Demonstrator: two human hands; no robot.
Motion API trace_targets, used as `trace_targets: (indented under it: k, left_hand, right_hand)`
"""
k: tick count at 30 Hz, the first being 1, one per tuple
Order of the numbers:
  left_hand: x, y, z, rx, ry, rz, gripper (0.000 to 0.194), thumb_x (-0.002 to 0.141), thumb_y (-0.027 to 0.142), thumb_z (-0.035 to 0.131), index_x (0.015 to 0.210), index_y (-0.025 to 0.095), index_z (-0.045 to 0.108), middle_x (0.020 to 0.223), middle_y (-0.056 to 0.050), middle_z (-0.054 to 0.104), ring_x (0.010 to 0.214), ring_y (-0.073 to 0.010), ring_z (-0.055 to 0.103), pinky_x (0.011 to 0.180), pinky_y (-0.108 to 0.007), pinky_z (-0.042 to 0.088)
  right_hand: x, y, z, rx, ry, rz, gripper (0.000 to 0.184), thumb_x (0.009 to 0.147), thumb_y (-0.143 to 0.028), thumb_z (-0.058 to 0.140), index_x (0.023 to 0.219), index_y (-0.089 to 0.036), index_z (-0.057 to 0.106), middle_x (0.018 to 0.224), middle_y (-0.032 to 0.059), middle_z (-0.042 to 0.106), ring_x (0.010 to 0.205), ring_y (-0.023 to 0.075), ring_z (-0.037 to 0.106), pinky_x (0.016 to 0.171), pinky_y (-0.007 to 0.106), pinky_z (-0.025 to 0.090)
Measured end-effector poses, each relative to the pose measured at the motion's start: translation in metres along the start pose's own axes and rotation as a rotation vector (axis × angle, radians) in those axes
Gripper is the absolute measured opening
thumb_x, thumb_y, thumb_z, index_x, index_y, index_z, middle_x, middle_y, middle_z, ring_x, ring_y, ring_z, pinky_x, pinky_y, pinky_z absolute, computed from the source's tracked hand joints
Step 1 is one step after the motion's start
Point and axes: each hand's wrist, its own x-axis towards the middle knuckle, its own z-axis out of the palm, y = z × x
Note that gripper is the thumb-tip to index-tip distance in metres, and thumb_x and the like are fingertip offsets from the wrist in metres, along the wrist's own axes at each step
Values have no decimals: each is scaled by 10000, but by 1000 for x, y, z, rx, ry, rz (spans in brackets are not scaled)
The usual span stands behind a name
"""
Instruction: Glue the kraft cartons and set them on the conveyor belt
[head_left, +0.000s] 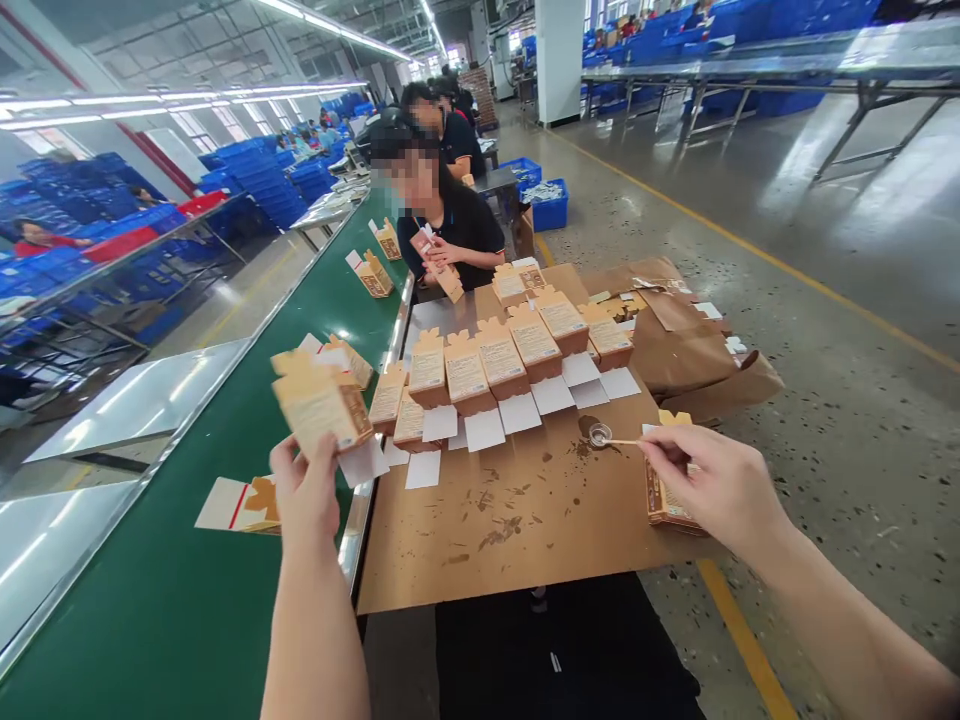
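My left hand (304, 490) is raised over the edge of the green conveyor belt (172, 610), fingers closed on a small tan carton (319, 400) with its white flap hanging open. My right hand (712, 480) pinches a thin wooden stick (622, 441) whose tip reaches a small round glue dish (599, 434) on the brown cardboard sheet (517, 520). Another tan carton (664, 500) lies under my right hand. A row of several cartons (499, 365) with open white flaps stands across the sheet.
A folded carton (240, 503) lies flat on the belt near me, and two more cartons (375, 272) ride farther along it. A seated co-worker (450, 225) holds a carton ahead. Brown paper bags (690, 350) are piled at right. Blue crates line both sides.
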Motion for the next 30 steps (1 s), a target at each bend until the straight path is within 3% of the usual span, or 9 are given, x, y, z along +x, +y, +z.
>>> trace_targets:
  k: [4, 7, 9, 13, 17, 19, 23, 26, 30]
  left_hand:
    - [-77, -21, -34, -270, -240, -206, 941, 728, 703, 994, 1537, 337, 681, 1521, -134, 794, 1485, -450, 730, 1264, -679, 612]
    - [-123, -33, -27, -298, -426, -380, 971, 628, 663, 1087, 1448, 242, 783, 1420, -190, 837, 1450, -513, 744, 1260, -723, 603]
    - [-138, -38, -12, -279, -494, -415, 930, 611, 617, 1120, 1374, 197, 796, 1369, -205, 851, 1397, -507, 777, 1215, -694, 635]
    - [-139, -43, 15, -197, -559, -420, 916, 579, 628, 1137, 1272, 184, 736, 1276, -201, 866, 1258, -455, 838, 1114, -623, 682]
    - [-137, -42, 24, -198, -537, -436, 970, 518, 643, 1145, 1255, 221, 678, 1238, -162, 863, 1182, -421, 855, 1048, -595, 702]
    - [-139, -41, 24, -204, -533, -433, 961, 529, 630, 1144, 1261, 228, 666, 1260, -159, 857, 1207, -417, 848, 1058, -590, 699]
    - [-141, -44, 23, -163, -552, -387, 913, 593, 581, 1129, 1299, 242, 662, 1314, -149, 842, 1277, -403, 830, 1110, -577, 685]
    - [-143, -52, 26, -155, -534, -352, 919, 575, 571, 1125, 1301, 255, 658, 1283, -133, 840, 1236, -395, 837, 1082, -578, 697]
    - [-146, -60, 30, -170, -500, -321, 959, 537, 605, 1114, 1304, 262, 653, 1271, -133, 834, 1226, -405, 838, 1062, -585, 701]
  right_hand:
    - [33, 27, 27, -79, -315, 73, 242, 1040, -209, 635, 834, -262, 752, 820, 33, 842, 758, 217, 779, 699, 316, 572]
    - [44, 39, 45, -127, -427, 91, 289, 1015, -164, 644, 747, -266, 681, 771, 34, 815, 703, 211, 732, 655, 318, 498]
    - [48, 45, 48, -142, -455, 89, 303, 995, -143, 639, 718, -265, 664, 748, 40, 806, 676, 209, 710, 638, 323, 467]
    - [46, 42, 34, -142, -450, 73, 257, 1021, -202, 624, 797, -258, 737, 813, 64, 842, 745, 231, 754, 671, 335, 518]
    - [14, -1, 32, 60, -270, 56, 244, 1107, -316, 626, 984, -253, 828, 916, 65, 882, 797, 238, 807, 724, 355, 634]
    - [-11, -31, 50, 211, -268, 35, 234, 1129, -278, 634, 1001, -256, 829, 894, 44, 870, 750, 209, 792, 726, 333, 651]
    - [-51, -75, 109, 351, -315, 5, 226, 1083, -142, 662, 935, -260, 787, 800, 7, 810, 680, 170, 753, 685, 271, 621]
    - [-63, -82, 141, 357, -356, 8, 231, 1059, -111, 670, 914, -260, 772, 782, 7, 790, 669, 174, 740, 664, 271, 607]
    - [-61, -75, 145, 362, -370, 4, 252, 1078, -141, 630, 904, -260, 768, 779, 20, 793, 669, 182, 734, 662, 284, 615]
